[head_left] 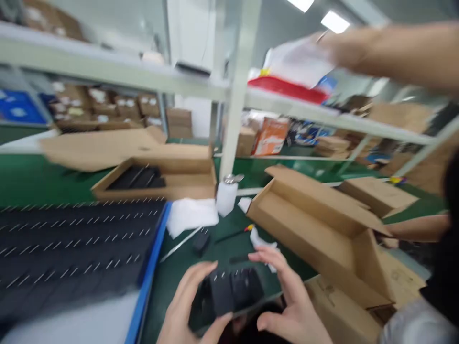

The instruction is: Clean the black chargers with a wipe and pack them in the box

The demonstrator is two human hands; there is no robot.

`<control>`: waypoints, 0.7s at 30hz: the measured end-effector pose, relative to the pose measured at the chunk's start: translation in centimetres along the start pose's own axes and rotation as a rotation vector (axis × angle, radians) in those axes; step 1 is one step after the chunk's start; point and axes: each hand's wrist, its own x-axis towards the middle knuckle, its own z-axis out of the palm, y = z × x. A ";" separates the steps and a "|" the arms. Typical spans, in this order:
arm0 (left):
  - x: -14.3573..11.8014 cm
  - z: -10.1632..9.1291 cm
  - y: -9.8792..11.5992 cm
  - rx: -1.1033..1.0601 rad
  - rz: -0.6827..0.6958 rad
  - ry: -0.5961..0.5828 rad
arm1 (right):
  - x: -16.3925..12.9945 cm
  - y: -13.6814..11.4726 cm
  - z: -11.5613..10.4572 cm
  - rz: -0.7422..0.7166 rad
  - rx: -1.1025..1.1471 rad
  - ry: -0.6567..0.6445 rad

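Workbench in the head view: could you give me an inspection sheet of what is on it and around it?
Surface: green mat tabletop, partly covered.
Job's things: bundle of black flat parts with small metal pins, gripped at both ends by left hand and right hand.
Clutter: blue-edged tray of black pinned parts; open brown cardboard box; shallow cardboard box with black parts; white cloth; white bottle.
Fingers: both hands' curled around the bundle.
Cables: nothing seen.
Surroundings: pale metal shelf frame; another person's arm reaching a white bag onto a red tray; picture blurred.
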 end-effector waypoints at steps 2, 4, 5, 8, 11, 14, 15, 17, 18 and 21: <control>-0.5 -0.9 1.7 -0.099 -0.034 -0.017 | 0.7 -2.2 0.6 -0.088 0.005 -0.079; -0.5 -1.4 2.7 -0.203 -0.024 -0.022 | 1.3 -3.4 1.4 -0.111 0.044 -0.119; -0.6 -1.5 2.9 -0.234 -0.014 -0.015 | 1.5 -3.7 1.7 -0.110 0.073 -0.125; -1.1 -1.6 3.1 -0.259 0.022 -0.001 | 1.4 -3.7 2.5 -0.113 0.174 -0.119; -1.7 -1.5 3.2 -0.261 0.059 0.012 | 1.1 -3.3 2.7 -0.129 0.229 -0.124; -1.7 -1.2 3.3 -0.328 0.053 0.048 | 1.0 -3.0 2.6 -0.133 0.256 -0.124; -1.7 -1.1 3.3 -0.361 0.045 0.060 | 1.0 -3.0 2.6 -0.128 0.264 -0.121; -1.5 -0.9 3.4 -0.412 0.038 0.080 | 1.0 -3.0 2.6 -0.126 0.282 -0.108; -1.4 -0.9 3.4 -0.425 0.041 0.087 | 1.0 -2.9 2.6 -0.127 0.289 -0.100; -1.2 -0.9 3.4 -0.426 0.066 0.097 | 1.0 -2.9 2.8 -0.128 0.304 -0.086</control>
